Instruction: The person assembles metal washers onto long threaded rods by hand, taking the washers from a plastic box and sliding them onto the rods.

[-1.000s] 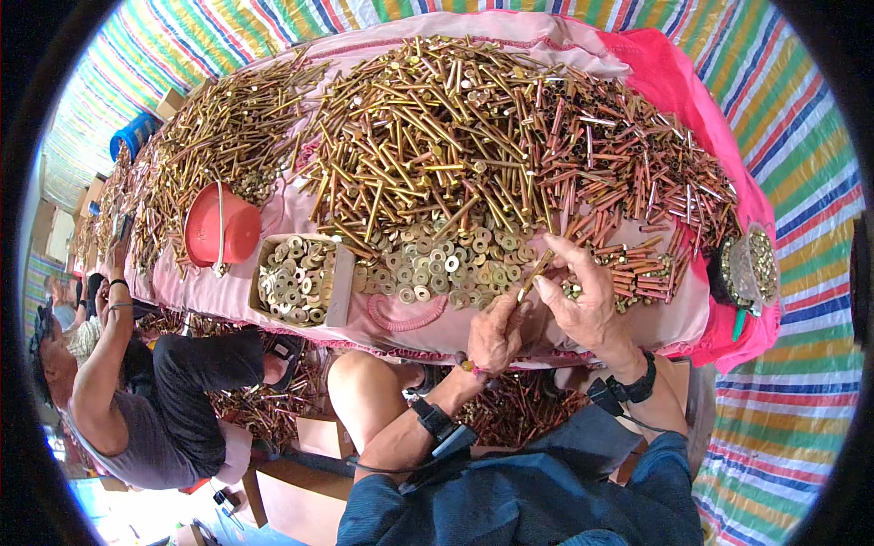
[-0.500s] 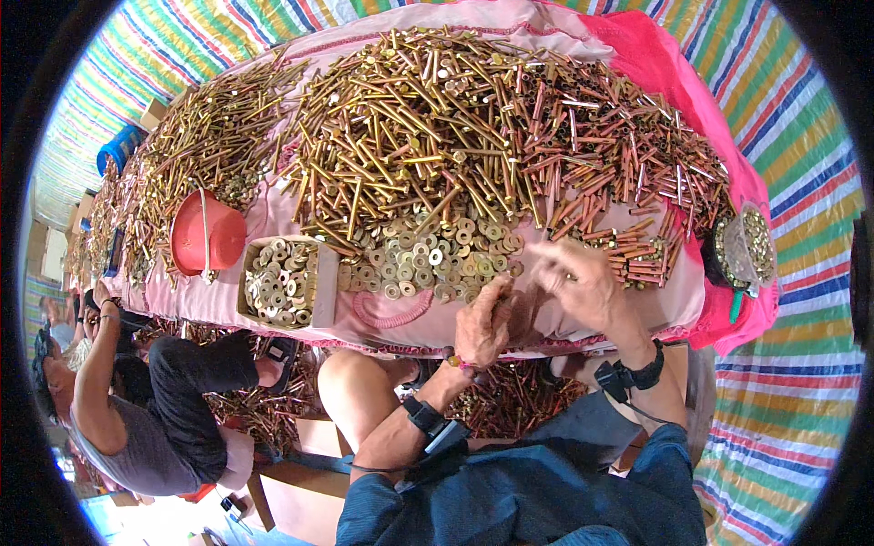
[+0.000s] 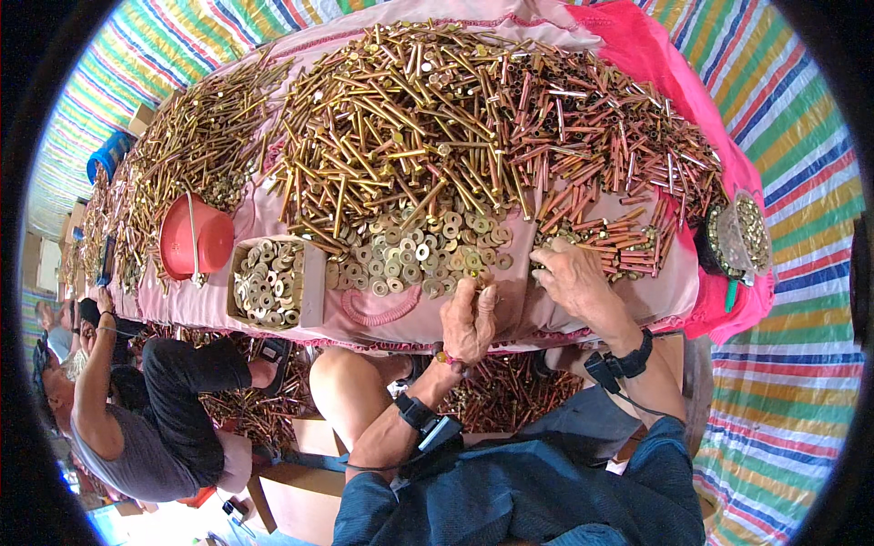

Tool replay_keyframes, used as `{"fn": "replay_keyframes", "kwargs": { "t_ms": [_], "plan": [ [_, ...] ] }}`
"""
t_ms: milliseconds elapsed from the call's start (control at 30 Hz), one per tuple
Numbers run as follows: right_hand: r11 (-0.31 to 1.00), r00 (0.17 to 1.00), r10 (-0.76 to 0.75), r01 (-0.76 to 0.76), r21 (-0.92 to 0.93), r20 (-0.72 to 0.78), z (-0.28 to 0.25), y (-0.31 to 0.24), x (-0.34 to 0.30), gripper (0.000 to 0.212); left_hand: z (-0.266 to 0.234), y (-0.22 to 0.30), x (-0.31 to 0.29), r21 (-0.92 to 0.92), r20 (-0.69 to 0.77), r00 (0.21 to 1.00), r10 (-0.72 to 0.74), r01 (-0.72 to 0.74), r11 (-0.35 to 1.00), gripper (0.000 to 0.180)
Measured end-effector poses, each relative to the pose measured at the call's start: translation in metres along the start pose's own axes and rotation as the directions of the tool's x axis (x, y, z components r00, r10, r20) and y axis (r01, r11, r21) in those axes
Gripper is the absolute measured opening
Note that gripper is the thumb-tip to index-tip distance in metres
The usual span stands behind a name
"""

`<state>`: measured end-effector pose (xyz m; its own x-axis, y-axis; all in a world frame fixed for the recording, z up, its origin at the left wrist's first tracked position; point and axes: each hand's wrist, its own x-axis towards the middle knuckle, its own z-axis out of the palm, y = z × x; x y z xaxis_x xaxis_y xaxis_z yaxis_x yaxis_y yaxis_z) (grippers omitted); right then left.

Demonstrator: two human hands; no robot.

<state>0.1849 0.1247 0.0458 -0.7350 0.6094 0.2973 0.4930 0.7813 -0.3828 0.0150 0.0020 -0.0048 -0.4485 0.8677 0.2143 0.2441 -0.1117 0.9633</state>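
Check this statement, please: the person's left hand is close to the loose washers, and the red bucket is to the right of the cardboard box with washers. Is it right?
Not quite: in the head view, the red bucket is to the left of the cardboard box with washers. The person's left hand is close to the loose washers, as you say.

The view is bright, fisheye-bowed and overexposed lower left.
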Motion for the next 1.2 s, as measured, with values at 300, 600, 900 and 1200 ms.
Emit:
{"fn": "replay_keyframes", "kwargs": {
  "t_ms": [300, 600, 900, 1200],
  "plan": [
    [0.988, 0.998, 0.003, 0.006, -0.157, 0.060, -0.001, -0.009, 0.013, 0.015, -0.007, 0.003, 0.011, 0.202, 0.026, 0.967, 0.254, -0.254, 0.946, 0.011],
    [0.500, 0.887, 0.351, -0.447, 0.742, 0.298, -0.009, -0.019, 0.026, 0.016, -0.001, -0.010, 0.001, 0.213, 0.112, 0.964, 0.240, -0.259, 0.942, 0.010],
    [0.350, 0.893, 0.246, -0.444, 0.825, 0.377, -0.017, -0.034, 0.024, 0.030, -0.003, -0.007, 0.001, 0.187, 0.085, 0.975, 0.206, -0.219, 0.958, 0.015],
    [0.754, 0.982, 0.064, -0.165, 0.636, 0.178, -0.011, -0.042, 0.024, 0.023, -0.002, -0.006, 0.001, 0.239, 0.143, 0.961, 0.238, -0.267, 0.933, 0.027]
  ]
}}
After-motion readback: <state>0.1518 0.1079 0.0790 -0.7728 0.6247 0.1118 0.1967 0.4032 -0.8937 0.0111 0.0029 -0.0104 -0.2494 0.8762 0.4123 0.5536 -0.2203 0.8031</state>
